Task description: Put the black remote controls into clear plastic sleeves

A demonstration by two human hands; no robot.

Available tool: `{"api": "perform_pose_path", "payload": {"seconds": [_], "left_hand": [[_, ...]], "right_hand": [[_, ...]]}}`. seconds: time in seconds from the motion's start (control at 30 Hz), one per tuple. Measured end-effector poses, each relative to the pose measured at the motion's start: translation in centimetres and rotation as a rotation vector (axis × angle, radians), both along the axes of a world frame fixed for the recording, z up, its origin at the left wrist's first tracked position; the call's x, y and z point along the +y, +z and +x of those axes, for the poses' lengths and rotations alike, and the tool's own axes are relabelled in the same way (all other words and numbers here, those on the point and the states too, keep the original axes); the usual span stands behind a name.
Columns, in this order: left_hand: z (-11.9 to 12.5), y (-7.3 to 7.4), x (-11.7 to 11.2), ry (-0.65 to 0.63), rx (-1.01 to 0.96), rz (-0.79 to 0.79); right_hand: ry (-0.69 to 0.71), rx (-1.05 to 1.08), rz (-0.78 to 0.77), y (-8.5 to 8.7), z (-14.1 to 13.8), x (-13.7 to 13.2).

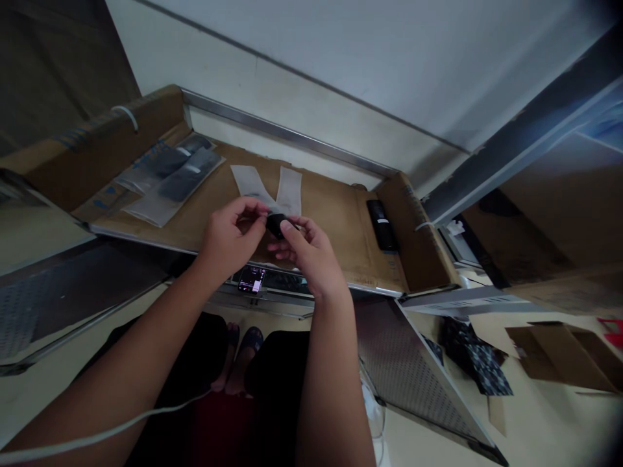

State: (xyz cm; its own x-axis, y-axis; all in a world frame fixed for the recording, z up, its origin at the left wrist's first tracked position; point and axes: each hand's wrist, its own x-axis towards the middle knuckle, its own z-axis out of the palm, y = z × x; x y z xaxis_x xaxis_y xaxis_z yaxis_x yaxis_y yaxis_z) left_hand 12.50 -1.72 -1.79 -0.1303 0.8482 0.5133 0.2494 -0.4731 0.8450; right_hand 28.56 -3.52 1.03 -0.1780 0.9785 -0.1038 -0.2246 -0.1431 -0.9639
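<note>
Two hands on a small black object above cardboard

You face a pale wall beyond the cardboard-lined counter; below are cream floor and perforated metal panels.

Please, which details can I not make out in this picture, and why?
In the head view:
Black object: partly hidden by the right hand.
Left hand: whether it pinches anything is too blurred to tell.
Lit screen: contents too small to read.
Red thing: cut off by the right edge.
</note>
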Motion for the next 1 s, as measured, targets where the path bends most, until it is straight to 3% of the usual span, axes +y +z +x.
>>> {"api": "perform_pose_path", "payload": {"seconds": [0.27,0.6,0.77,1.0], "left_hand": [[-1.5,0.0,0.8,0.034,-0.071,-0.029],[-1.6,0.8,0.1,-0.092,-0.143,-0.071],[-1.6,0.8,-0.1,-0.191,-0.149,-0.068],[-1.5,1.4,-0.7,-0.294,-0.099,-0.106]], "right_hand": [[-0.012,0.004,0.060,-0.3,-0.3,0.1],[-0.230,0.011,0.154,-1.9,-2.2,1.2],[-0.296,-0.034,0.156,-1.9,-2.9,1.3],[-0.306,-0.310,0.158,-2.1,-3.3,1.5]]}}
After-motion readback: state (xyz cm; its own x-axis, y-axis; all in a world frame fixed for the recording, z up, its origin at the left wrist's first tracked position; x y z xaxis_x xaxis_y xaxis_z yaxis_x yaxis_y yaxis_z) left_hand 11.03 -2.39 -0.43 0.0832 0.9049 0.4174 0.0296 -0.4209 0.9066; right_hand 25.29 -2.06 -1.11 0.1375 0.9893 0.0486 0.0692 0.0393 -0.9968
